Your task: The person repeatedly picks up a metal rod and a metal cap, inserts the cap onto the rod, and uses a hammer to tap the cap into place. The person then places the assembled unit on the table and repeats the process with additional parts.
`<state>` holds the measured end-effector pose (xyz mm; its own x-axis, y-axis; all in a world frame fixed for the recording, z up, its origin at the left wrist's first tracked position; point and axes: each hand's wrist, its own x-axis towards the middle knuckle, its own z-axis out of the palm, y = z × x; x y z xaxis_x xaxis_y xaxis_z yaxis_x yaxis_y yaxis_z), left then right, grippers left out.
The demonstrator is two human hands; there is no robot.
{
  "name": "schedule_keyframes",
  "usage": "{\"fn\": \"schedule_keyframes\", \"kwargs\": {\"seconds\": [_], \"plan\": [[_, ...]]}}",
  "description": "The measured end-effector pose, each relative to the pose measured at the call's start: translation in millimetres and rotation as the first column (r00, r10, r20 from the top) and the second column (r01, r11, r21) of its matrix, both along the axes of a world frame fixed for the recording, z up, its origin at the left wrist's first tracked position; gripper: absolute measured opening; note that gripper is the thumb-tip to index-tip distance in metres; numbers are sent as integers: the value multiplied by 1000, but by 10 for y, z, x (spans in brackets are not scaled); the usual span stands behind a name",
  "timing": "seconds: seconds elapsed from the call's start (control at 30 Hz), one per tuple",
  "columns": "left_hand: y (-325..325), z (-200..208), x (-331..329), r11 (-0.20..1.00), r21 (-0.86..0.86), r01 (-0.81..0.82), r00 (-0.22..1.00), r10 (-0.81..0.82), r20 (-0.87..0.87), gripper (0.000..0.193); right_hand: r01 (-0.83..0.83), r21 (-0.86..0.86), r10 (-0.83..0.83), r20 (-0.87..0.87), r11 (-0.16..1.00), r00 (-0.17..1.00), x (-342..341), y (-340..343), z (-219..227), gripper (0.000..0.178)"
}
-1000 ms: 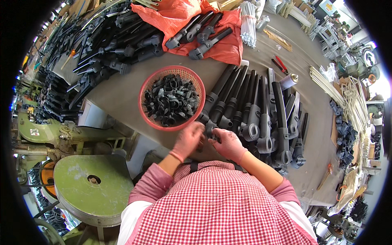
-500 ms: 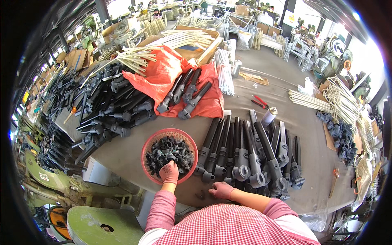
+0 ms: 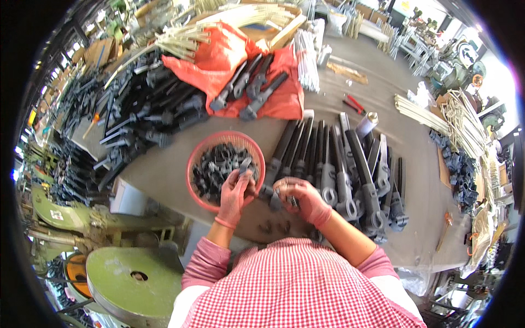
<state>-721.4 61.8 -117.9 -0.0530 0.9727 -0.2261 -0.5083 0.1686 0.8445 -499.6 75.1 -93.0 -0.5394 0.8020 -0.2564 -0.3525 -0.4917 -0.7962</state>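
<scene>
My left hand (image 3: 233, 198), in a pink glove, is above the near right rim of a red plastic basket (image 3: 192, 158). Between its thumb and fingers it pinches a small dark grey part (image 3: 245, 165). Small black plastic parts (image 3: 216, 167) fill the basket, some with ring shapes. To the right, my gloved right hand (image 3: 306, 201) is curled closed beside the black tubes (image 3: 311, 147) with grey ring-ended fittings. Something small and shiny shows under its fingers, too little to name. A few small dark pieces (image 3: 283, 226) lie on the table close to my apron.
Behind the basket, more black tubes rest on an orange-red sheet (image 3: 284, 104), with a large pile (image 3: 147, 115) of them to the left. A spray can (image 3: 367, 124) and red-handled pliers (image 3: 354, 104) lie beyond the tubes. A green machine (image 3: 134, 279) stands at the lower left.
My left hand has come up out of the black parts, now with a small part in its fingers. My right hand has lifted from the table and closed. The view has tilted downward.
</scene>
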Motion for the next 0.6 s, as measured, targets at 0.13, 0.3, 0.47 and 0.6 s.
{"fn": "schedule_keyframes", "kwargs": {"seconds": [0.13,0.3,0.47,0.6], "plan": [[-196,394,155,996,37,84,993,-81,-91,14,29,-73,-26,39,997,999,-101,5,332,27],[-245,531,233,979,173,110,955,-55,-293,13,12,21,-15,153,1000,988,-167,-56,474,31],[-257,524,221,968,225,110,947,-34,-318,7,7,37,-15,210,999,978,-140,-47,527,26],[-276,530,216,991,99,90,977,-69,-204,7,-161,105,117,335,981,935,-40,29,576,21]]}}
